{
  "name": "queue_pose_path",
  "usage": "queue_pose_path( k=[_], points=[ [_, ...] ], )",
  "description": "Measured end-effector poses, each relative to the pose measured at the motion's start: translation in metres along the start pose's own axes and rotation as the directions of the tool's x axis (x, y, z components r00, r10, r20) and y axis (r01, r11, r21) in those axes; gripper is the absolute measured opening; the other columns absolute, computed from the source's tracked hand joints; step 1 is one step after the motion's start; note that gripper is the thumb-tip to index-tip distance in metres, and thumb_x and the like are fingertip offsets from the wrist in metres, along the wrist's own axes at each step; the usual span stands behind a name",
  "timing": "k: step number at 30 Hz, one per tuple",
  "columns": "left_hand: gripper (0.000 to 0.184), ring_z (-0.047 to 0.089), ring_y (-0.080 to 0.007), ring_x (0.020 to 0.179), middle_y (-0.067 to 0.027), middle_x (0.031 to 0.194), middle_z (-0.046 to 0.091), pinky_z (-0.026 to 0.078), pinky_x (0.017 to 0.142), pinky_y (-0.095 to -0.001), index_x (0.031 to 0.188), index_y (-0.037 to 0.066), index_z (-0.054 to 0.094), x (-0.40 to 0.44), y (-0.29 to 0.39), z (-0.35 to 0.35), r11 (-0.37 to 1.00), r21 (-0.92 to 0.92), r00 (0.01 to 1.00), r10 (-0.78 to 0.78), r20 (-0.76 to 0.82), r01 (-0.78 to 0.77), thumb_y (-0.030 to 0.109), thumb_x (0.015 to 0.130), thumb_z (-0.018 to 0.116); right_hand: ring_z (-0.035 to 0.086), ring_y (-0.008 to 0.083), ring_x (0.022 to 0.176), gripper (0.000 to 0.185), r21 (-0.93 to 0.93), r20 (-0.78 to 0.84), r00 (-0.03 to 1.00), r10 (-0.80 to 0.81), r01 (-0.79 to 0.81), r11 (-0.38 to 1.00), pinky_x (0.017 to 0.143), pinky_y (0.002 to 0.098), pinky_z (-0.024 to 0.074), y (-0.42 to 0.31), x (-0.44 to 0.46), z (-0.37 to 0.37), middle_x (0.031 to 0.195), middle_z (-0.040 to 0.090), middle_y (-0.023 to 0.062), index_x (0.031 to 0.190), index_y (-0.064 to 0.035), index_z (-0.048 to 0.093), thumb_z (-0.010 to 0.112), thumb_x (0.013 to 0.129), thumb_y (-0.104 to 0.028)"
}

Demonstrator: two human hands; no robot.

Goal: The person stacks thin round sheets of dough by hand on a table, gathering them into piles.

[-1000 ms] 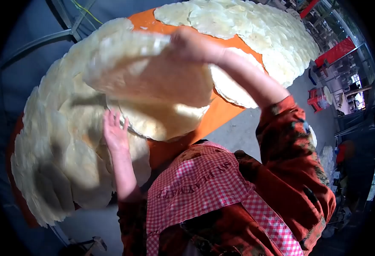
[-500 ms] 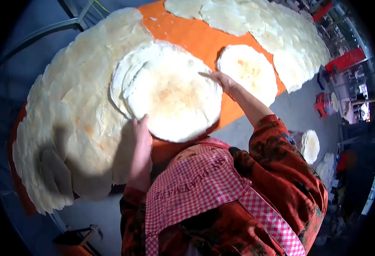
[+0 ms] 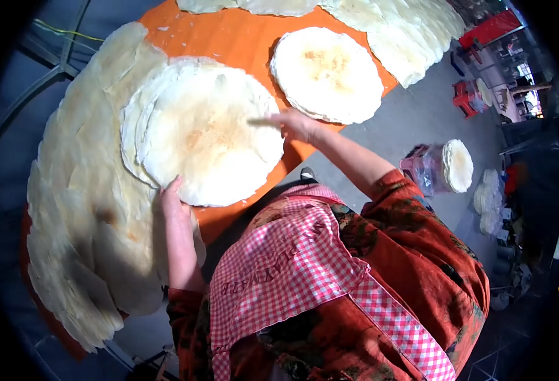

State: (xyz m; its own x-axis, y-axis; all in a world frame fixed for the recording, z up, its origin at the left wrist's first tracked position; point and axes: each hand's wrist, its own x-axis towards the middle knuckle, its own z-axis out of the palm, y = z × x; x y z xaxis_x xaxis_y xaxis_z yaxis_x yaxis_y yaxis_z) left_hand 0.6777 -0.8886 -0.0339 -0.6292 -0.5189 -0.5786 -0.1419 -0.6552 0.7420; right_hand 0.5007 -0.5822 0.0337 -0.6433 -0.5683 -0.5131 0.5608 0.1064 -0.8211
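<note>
Room floor (image 3: pixel 381 152): grey, with a red stool (image 3: pixel 461 100) out on my right plus another pale round stack (image 3: pixel 458 166) by some clear plastic.
Orange tabletop (image 3: pixel 228 38): flat, a few white crumbs on it, orange showing between the breads.
Overlapping flatbreads (image 3: pixel 79 152): thin, shingled down the left side.
Near stack (image 3: pixel 209 136): round flatbreads on the orange, right in front of me, edges a bit staggered. I'd guess each is light, dry, floppy across the middle and easy to tear; the pile should weigh more. I'd support opposite rims, no pinching the ragged edge.
Second stack (image 3: pixel 327 76): smaller, just beyond, toasty centre.
Right hand (image 3: pixel 298 126): at the right rim, fingers stretched over the top.
Left hand (image 3: pixel 176 209): thumb on the lower-left rim; fingers hidden, so can't tell if either hand's really gripping.
</note>
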Motion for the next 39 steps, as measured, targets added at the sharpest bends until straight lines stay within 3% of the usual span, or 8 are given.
queue_pose_path(
  k=[4, 10, 16, 18, 20, 27, 32, 39],
  points=[
    [0.049, 0.052, -0.0321, 0.115, -0.0171, 0.126, 0.051, 0.046, 0.095, -0.0486, 0.129, -0.003, 0.043, -0.016, 0.007, 0.015, 0.994, -0.052, 0.993, -0.103, -0.063, 0.099, 0.007, 0.085, 0.06, 0.051, 0.0113, 0.057, 0.023, -0.185, -0.176, 0.966, -0.189, 0.156, 0.97, 0.055, 0.022, 0.044, -0.009, 0.001, 0.004, 0.065, 0.056, 0.0008, 0.091, -0.0025, 0.056, 0.073, 0.077, -0.009],
    [0.037, 0.057, -0.028, 0.107, -0.0144, 0.116, 0.059, 0.047, 0.092, -0.0433, 0.121, 0.0, 0.051, -0.037, -0.074, 0.024, 0.985, -0.125, 0.99, -0.107, 0.095, 0.119, 0.017, 0.089, 0.057, 0.05, 0.022, 0.116, 0.055, 0.737, 0.112, 0.948, -0.298, 0.122, 0.665, 0.1, 0.0395, 0.0381, 0.019, -0.008, -0.018, 0.128, 0.053, 0.0117, 0.129, -0.0066, 0.049, 0.058, 0.087, -0.04],
    [0.023, 0.061, -0.0182, 0.092, -0.0059, 0.102, 0.063, 0.051, 0.068, -0.0285, 0.11, 0.009, 0.059, -0.037, -0.1, 0.032, 0.979, -0.137, 0.988, -0.153, -0.007, 0.151, 0.023, 0.092, 0.058, 0.055, 0.0287, 0.111, 0.059, 0.636, -0.132, 0.988, -0.086, 0.151, 0.757, 0.098, 0.0438, 0.0422, 0.03, 0.001, -0.015, 0.124, 0.055, 0.0171, 0.126, 0.0001, 0.049, 0.05, 0.09, -0.047],
    [0.025, 0.061, -0.0186, 0.091, -0.0079, 0.102, 0.062, 0.052, 0.072, -0.03, 0.112, 0.005, 0.057, -0.014, -0.121, -0.017, 0.863, 0.46, 0.976, 0.151, 0.159, -0.209, 0.019, 0.091, 0.058, 0.056, 0.0299, 0.113, 0.06, 0.549, -0.064, 0.987, -0.151, 0.161, 0.82, 0.1, 0.0429, 0.0433, 0.029, 0.009, -0.022, 0.124, 0.056, 0.0178, 0.131, -0.0005, 0.046, 0.046, 0.091, -0.045],
    [0.026, 0.059, -0.0189, 0.097, -0.0084, 0.104, 0.061, 0.052, 0.076, -0.0291, 0.114, 0.005, 0.056, -0.016, -0.1, 0.0, 0.96, -0.025, 0.945, -0.268, 0.188, 0.277, 0.019, 0.091, 0.056, 0.062, 0.0254, 0.101, 0.044, 0.138, -0.272, 0.918, -0.288, 0.334, 0.932, 0.088, 0.0379, 0.0504, 0.039, 0.014, -0.008, 0.111, 0.063, 0.0155, 0.123, -0.0004, 0.052, 0.06, 0.084, -0.019],
    [0.058, 0.044, -0.031, 0.124, -0.0124, 0.136, 0.047, 0.035, 0.104, -0.0491, 0.135, 0.004, 0.041, -0.075, -0.045, 0.046, 0.908, -0.392, 0.986, -0.106, 0.128, 0.149, 0.034, 0.087, 0.055, 0.061, 0.0173, 0.086, 0.037, -0.101, -0.358, 0.78, -0.514, 0.515, 0.851, 0.079, 0.0328, 0.0509, 0.005, -0.001, 0.008, 0.093, 0.064, 0.0089, 0.111, 0.0008, 0.057, 0.067, 0.076, -0.002],
    [0.052, 0.043, -0.0308, 0.125, -0.0135, 0.137, 0.046, 0.032, 0.107, -0.0499, 0.136, 0.002, 0.038, -0.084, -0.033, 0.109, 0.958, -0.266, 0.942, -0.009, 0.335, 0.104, 0.02, 0.089, 0.054, 0.058, 0.0109, 0.081, 0.034, -0.285, -0.29, 0.504, -0.814, 0.766, 0.576, 0.074, 0.03, 0.0496, -0.072, -0.047, -0.035, 0.088, 0.064, 0.0032, 0.108, -0.0002, 0.06, 0.068, 0.075, -0.005],
    [0.051, 0.043, -0.0304, 0.125, -0.0151, 0.137, 0.044, 0.034, 0.105, -0.0522, 0.136, -0.002, 0.035, -0.084, -0.061, 0.3, 0.965, -0.126, 0.771, -0.102, 0.629, 0.23, 0.013, 0.09, 0.055, 0.061, 0.0161, 0.088, 0.046, -0.022, -0.467, 0.577, -0.671, 0.75, 0.661, 0.077, 0.0285, 0.0509, -0.117, -0.106, -0.209, 0.102, 0.063, 0.0085, 0.12, 0.0016, 0.052, 0.067, 0.077, -0.003]
  ],
)
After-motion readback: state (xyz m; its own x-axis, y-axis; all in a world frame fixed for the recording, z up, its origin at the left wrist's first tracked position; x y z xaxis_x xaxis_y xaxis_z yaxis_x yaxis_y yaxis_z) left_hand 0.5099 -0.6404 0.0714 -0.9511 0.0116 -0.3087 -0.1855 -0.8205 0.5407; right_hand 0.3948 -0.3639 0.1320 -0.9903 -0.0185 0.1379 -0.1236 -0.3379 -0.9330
